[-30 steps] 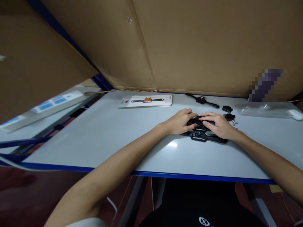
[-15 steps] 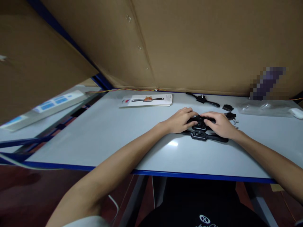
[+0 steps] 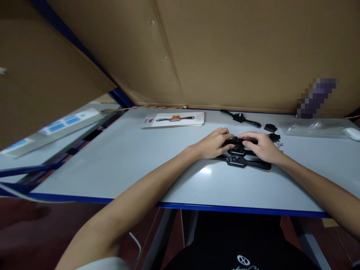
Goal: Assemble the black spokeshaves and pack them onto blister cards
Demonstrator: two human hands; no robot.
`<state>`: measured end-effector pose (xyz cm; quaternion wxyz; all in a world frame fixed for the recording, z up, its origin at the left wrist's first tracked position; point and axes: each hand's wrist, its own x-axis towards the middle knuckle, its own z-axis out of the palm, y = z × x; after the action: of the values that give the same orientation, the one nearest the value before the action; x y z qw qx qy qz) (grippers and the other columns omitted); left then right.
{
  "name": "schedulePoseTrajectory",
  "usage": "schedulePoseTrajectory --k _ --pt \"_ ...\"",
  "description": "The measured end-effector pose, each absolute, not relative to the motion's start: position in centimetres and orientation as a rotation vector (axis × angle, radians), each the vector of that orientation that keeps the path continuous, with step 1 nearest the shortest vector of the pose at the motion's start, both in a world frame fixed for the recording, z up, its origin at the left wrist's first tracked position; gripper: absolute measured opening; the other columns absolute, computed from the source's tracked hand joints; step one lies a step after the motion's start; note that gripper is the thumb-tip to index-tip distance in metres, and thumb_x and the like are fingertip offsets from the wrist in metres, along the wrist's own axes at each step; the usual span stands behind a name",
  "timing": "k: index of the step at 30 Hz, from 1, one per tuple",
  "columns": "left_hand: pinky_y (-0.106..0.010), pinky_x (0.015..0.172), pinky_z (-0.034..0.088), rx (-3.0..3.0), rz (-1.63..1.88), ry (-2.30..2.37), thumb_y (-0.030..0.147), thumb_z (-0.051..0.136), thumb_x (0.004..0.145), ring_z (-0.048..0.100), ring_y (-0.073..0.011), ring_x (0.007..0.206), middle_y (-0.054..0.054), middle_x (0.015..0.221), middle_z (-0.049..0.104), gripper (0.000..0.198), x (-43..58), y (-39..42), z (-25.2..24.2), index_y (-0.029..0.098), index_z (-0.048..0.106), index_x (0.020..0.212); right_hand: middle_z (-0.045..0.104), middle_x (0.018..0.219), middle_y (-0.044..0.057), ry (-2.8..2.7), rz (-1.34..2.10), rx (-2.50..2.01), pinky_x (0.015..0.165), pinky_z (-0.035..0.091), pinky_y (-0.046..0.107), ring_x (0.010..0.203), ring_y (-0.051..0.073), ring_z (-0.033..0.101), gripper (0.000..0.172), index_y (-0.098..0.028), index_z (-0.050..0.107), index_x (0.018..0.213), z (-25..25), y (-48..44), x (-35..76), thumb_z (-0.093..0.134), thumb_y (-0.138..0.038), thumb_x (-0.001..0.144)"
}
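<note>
1. As the near tool [image 3: 236, 161], the middle tool [image 3: 237, 150] and the far tool [image 3: 238, 141], all black, are lined up close together on the bench [image 3: 137, 161], both hands are brought to the row.
2. The left hand [image 3: 214, 144] is laid at the left ends, its fingers set narrowly apart, thumb nearest the bench's front edge; whether a handle is gripped or merely touched cannot be told.
3. The far tool is reached from the right by the right hand [image 3: 263, 146], its fingers bent and narrowly parted; a firm hold cannot be confirmed.
4. Beyond the right hand, two dark plates [image 3: 270, 128] and small screws [image 3: 279, 144] are scattered.
5. Farther back, a fourth tool [image 3: 240, 118] is left lying aslant, with printed cards [image 3: 180, 119] placed to its left and a clear bag [image 3: 312, 129] to its right.
</note>
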<state>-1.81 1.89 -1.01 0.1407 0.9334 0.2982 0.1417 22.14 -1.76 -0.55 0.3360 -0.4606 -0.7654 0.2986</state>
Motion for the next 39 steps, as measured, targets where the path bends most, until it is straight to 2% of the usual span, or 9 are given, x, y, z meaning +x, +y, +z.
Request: schedulePoseTrajectory --k 6,10,15,23,31,39 --pt "-0.045 0.098 0.048 2.656 0.473 0.834 0.042 0.048 0.104 0.058 -0.0288 0.105 -0.012 0.108 0.063 0.041 -1.9 2.35 -1.43 0.015 0.065 0.129 0.082 0.11 0.007 -1.978 0.66 -1.277 0.097 0.059 0.041 0.1 0.022 0.076 0.027 -0.02 0.079 0.106 -0.41 -2.11 21.78 0.06 -0.012 0.089" --pt "-0.045 0.098 0.048 2.622 0.491 0.826 0.041 0.051 0.102 0.058 -0.0287 0.105 -0.012 0.108 0.064 0.038 -1.89 2.51 -1.5 0.015 0.066 0.127 0.082 0.105 0.006 -1.925 0.705 -1.271 0.097 0.06 0.04 0.098 0.022 0.077 0.025 -0.02 0.079 0.102 -0.55 -2.05 21.74 0.061 -0.011 0.087" --pt "-0.047 0.099 0.047 2.598 0.487 0.839 0.04 0.052 0.102 0.059 -0.0289 0.107 -0.012 0.108 0.065 0.038 -1.85 2.38 -1.39 0.015 0.064 0.128 0.082 0.107 0.007 -1.824 0.859 -1.258 0.098 0.06 0.043 0.102 0.023 0.077 0.023 -0.021 0.079 0.102 -0.85 -1.57 21.93 0.062 -0.013 0.087" --pt "-0.046 0.1 0.048 2.56 0.48 0.86 0.038 0.055 0.101 0.059 -0.0285 0.109 -0.011 0.11 0.066 0.032 -1.88 2.24 -1.3 0.016 0.063 0.123 0.083 0.1 0.006 -1.868 0.674 -1.398 0.095 0.059 0.04 0.096 0.023 0.078 0.022 -0.02 0.079 0.097 -0.34 -2.25 21.36 0.063 -0.011 0.086" --pt "-0.046 0.099 0.048 2.53 0.505 0.855 0.037 0.056 0.099 0.059 -0.0279 0.107 -0.011 0.11 0.064 0.028 -1.79 1.98 -1.1 0.016 0.061 0.117 0.083 0.104 0.006 -1.842 0.79 -1.29 0.098 0.057 0.043 0.1 0.023 0.076 0.023 -0.021 0.08 0.099 -0.66 -1.95 21.79 0.062 -0.014 0.086" --pt "-0.045 0.099 0.049 2.506 0.525 0.847 0.034 0.057 0.098 0.06 -0.027 0.108 -0.011 0.112 0.064 0.025 -1.82 1.95 -1.16 0.017 0.057 0.116 0.081 0.099 0.005 -1.854 0.875 -1.33 0.088 0.057 0.039 0.09 0.022 0.074 0.017 -0.021 0.08 0.094 -0.09 -1.64 21.66 0.066 -0.016 0.084"
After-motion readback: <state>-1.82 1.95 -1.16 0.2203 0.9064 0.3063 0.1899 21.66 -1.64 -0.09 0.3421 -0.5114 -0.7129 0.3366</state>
